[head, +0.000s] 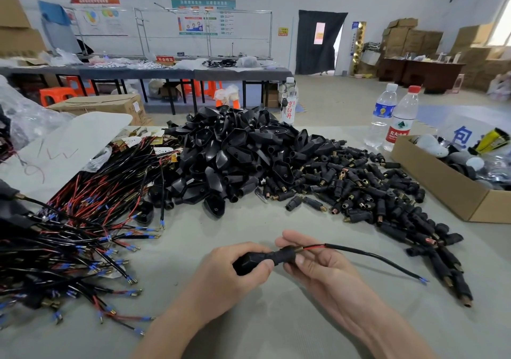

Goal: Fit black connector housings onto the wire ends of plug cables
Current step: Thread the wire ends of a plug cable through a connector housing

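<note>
My left hand (235, 273) grips the wide end of a black connector housing (266, 259) low in the middle of the view. My right hand (318, 262) pinches the housing's narrow end, where a brass tip shows. A black and red cable (373, 256) leaves that end and trails right over the table to a blue-sleeved wire tip (424, 280). A tall heap of black housings (235, 154) lies behind the hands. Small black plug pieces with brass ends (373, 193) spread to the right. A tangle of red and black plug cables (83, 234) covers the left side.
An open cardboard box (448, 190) stands at the right edge of the table. Three water bottles (401, 121) stand behind the heaps. A white plastic bag (55, 148) lies at the back left. Benches, stools and stacked cartons fill the room behind.
</note>
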